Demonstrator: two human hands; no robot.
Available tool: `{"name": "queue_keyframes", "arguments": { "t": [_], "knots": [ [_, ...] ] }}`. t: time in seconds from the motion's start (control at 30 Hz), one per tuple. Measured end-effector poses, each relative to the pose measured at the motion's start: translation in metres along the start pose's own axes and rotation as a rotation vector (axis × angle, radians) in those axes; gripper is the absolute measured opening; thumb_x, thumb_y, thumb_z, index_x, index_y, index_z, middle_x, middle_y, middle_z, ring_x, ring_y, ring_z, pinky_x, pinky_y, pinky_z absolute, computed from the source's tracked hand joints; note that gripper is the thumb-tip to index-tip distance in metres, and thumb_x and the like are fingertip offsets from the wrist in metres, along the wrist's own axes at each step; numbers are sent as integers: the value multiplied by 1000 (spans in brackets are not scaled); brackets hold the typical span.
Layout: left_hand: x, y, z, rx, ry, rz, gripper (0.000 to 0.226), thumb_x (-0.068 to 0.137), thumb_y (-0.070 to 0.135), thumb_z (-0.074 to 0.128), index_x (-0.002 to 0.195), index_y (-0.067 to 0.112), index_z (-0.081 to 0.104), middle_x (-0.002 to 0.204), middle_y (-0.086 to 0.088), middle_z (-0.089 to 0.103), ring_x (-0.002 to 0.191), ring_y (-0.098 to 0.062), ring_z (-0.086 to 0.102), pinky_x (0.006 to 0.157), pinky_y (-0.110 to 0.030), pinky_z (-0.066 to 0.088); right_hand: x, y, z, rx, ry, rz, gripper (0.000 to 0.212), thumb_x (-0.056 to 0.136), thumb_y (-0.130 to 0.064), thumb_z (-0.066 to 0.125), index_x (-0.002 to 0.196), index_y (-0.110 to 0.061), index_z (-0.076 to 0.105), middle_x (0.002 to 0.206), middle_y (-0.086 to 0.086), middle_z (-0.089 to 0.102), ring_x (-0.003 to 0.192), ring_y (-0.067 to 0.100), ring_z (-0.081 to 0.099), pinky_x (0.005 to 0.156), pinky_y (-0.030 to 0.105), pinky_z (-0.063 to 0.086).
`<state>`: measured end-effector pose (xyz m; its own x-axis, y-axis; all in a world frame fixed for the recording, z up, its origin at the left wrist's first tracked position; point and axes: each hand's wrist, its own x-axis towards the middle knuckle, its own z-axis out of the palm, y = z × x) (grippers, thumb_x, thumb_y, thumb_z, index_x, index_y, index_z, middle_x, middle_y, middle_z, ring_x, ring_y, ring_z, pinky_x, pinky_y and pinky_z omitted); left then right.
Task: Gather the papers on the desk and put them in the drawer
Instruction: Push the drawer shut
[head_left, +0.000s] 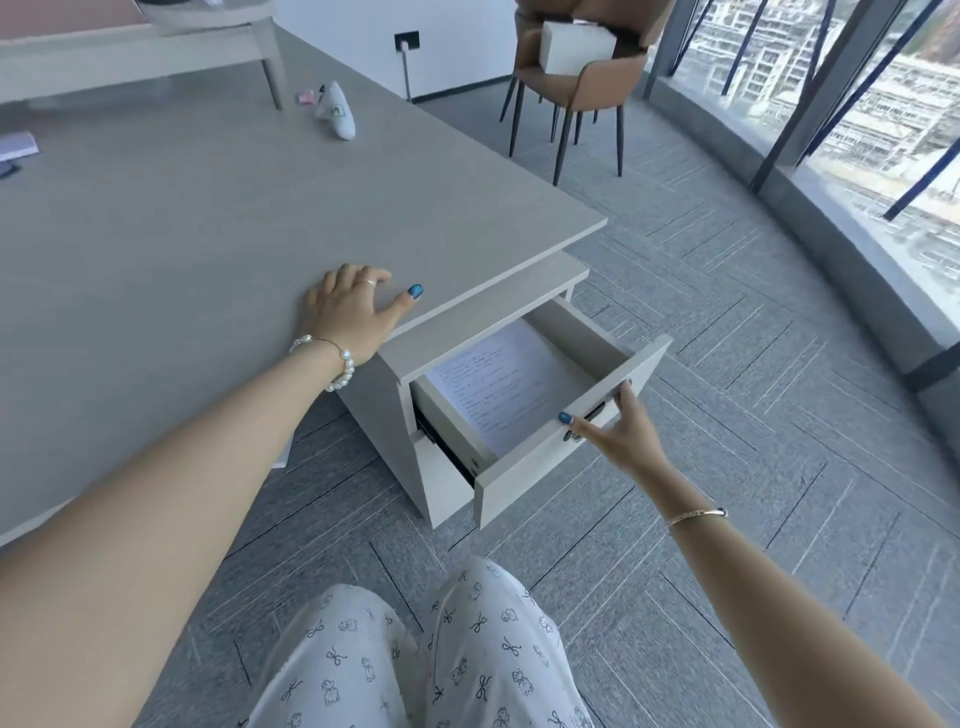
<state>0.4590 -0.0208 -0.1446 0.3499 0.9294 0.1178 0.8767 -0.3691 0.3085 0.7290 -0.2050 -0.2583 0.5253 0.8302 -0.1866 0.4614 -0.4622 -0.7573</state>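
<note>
The grey desk (208, 218) has a drawer (582, 431) pulled open under its right corner. White printed papers (498, 384) lie flat inside the drawer. My right hand (618, 431) grips the top edge of the drawer front, thumb on the outer face by the handle. My left hand (353, 306) rests flat on the desk top near its right edge, fingers spread, holding nothing.
A white pouch (337, 111) and a small pink item (306, 97) lie far back on the desk. A notebook corner (18, 145) shows at the left edge. A brown chair (571, 78) holding a white box stands beyond the desk. Glass windows curve along the right.
</note>
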Motion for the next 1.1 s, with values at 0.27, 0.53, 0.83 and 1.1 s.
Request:
{"name": "queue_keyframes", "arguments": {
  "t": [0.27, 0.53, 0.83, 1.1],
  "knots": [
    [3, -1, 2, 97, -1, 57, 55, 88, 54, 37, 136, 26, 38, 140, -3, 41, 132, -23, 33, 105, -39, 25, 30, -30, 22, -5, 9, -88, 66, 66, -48, 76, 107, -9, 42, 108, 6, 58, 92, 23, 57, 57, 30, 37],
    [18, -9, -5, 49, -67, 144, 67, 78, 62, 41, 137, 30, 38, 140, -3, 38, 134, -21, 29, 109, -35, 20, 65, -66, 50, -9, -88, -102, 78, 66, -42, 80, 117, -6, 34, 133, 14, 42, 126, 29, 42, 90, 35, 41],
    [22, -13, 1, 13, -37, 169, 56, 86, 53, 46, 136, 27, 40, 148, -2, 34, 140, -18, 27, 117, -35, 14, 94, -84, 65, -17, -123, -117, 89, 61, -47, 81, 125, -11, 31, 108, -3, 43, 98, 15, 46, 74, 30, 36],
    [21, -11, 1, 7, -33, 166, 56, 86, 54, 45, 136, 27, 40, 148, -2, 34, 140, -19, 27, 116, -35, 14, 87, -94, 62, -75, -114, -82, 82, 66, -42, 80, 122, -6, 33, 106, 3, 47, 104, 24, 52, 73, 27, 33]
  ]
}}
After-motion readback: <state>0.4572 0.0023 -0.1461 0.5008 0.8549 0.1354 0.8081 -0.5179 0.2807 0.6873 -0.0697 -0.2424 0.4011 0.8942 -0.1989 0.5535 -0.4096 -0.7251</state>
